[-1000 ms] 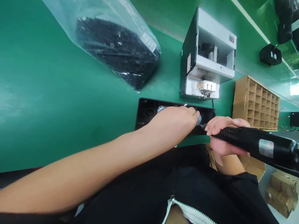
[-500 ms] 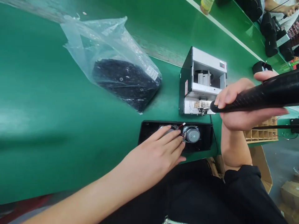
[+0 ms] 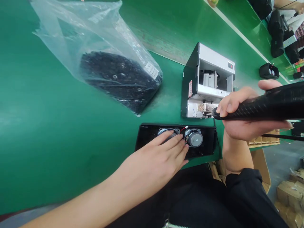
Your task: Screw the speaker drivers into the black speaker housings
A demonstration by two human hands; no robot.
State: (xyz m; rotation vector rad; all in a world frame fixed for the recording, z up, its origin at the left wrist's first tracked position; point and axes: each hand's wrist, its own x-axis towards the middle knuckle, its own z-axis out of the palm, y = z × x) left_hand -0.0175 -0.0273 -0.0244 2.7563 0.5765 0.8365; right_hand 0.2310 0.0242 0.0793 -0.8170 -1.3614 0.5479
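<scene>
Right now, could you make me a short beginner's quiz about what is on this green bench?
1. True or false: the right hand holds a black power screwdriver.
2. What lies under the left hand? A) a cardboard rack B) a black tray with two round speakers C) the plastic bag
3. Fill in: the screwdriver's tip points at the front of the grey ____.

Key: 1 true. 2 B. 3 machine, the boxy one behind the tray.
</scene>
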